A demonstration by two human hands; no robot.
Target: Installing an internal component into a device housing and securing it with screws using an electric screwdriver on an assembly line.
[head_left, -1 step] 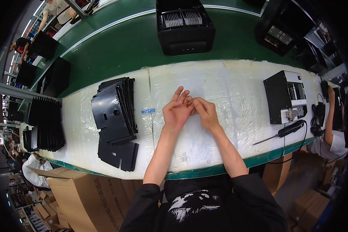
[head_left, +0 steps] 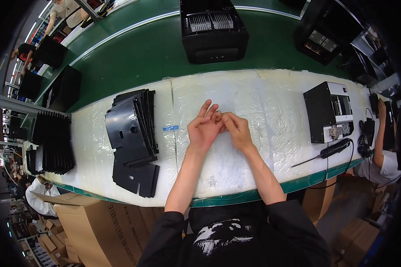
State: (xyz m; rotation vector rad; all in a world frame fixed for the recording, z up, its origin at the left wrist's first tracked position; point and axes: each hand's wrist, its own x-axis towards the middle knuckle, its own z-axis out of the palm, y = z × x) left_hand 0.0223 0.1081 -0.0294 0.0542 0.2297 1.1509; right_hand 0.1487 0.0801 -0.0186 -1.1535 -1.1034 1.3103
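Above the middle of the padded worktop, my two hands meet. My left hand (head_left: 202, 131) is turned palm up, with some fingers stretched out and apart; its palm looks bare. The fingers of my right hand (head_left: 239, 131) are closed in a pinch against the left hand's fingers. Whatever lies between those fingertips, if anything, is hidden. To the left of my hands lies a loose stack of black cut-out panels (head_left: 125, 129), touched by neither hand. A small blue label (head_left: 170, 128) sits on the worktop between the stack and my left wrist.
A black-and-silver bench device (head_left: 320, 113) stands at right, with a corded electric screwdriver (head_left: 336, 148) before it. Black ribbed parts (head_left: 53, 142) are stacked far left. Black machine housings (head_left: 216, 44) stand on the green surface (head_left: 133, 49) beyond. A cardboard box (head_left: 87, 227) stands below left. Other people work nearby.
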